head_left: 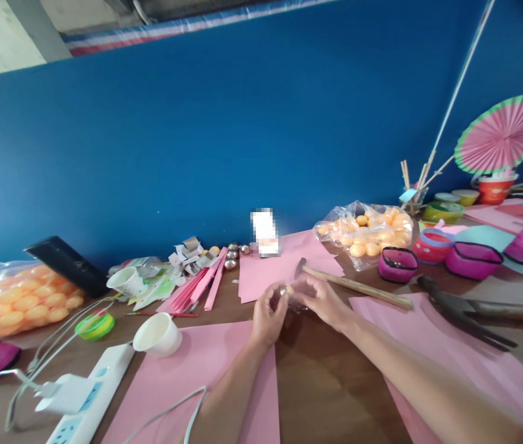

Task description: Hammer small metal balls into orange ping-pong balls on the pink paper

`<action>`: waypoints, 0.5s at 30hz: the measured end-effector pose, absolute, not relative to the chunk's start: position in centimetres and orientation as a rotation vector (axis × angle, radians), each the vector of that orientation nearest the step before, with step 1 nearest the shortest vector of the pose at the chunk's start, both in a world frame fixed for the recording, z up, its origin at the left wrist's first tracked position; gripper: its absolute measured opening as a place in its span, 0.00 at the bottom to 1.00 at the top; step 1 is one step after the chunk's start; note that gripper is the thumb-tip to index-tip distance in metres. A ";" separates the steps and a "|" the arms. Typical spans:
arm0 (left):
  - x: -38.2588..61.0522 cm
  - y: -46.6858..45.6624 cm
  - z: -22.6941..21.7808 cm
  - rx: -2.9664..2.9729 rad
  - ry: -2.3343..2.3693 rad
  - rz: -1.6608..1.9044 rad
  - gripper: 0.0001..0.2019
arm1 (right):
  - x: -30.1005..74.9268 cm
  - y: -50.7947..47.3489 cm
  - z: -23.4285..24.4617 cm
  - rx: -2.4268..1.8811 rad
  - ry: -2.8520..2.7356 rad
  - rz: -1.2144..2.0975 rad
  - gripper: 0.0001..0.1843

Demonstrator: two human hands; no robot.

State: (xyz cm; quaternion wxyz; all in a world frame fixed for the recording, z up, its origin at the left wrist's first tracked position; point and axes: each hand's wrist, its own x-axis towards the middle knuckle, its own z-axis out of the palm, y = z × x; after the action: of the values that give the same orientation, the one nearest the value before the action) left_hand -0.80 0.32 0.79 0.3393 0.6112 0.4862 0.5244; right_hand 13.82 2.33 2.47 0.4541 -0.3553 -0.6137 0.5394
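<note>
My left hand (268, 314) and my right hand (319, 299) meet over the brown table (330, 382), fingertips pinched together on a small pale round piece (288, 290) that I cannot make out well. Both hands are closed around it. A hammer with a wooden handle (358, 287) lies just behind my right hand, its head on a pink paper sheet (271, 271). Another pink sheet (206, 376) lies under my left forearm.
Bags of orange balls sit at far left (16, 299) and back right (367, 234). A white cup (157, 335), a power strip (90, 394), pink paper strips (201, 287), magenta bowls (472, 259), dark pliers (456, 311) and a pink paper fan (502, 135) surround the hands.
</note>
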 end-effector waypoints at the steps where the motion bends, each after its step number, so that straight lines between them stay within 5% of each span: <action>1: -0.8 0.3 0.8 1.592 1.261 1.367 0.15 | 13.8 2.3 2.4 -0.866 -1.526 1.327 0.17; 15: -1.2 0.2 0.8 1.609 1.238 1.380 0.17 | 13.4 2.0 2.0 -0.822 -1.577 1.256 0.19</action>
State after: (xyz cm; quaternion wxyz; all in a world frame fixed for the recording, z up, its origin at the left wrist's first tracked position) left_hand -1.20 0.21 0.81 0.3365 0.6172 0.4749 0.5295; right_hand 13.44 2.05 2.01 0.4638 -0.3343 -0.6417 0.5112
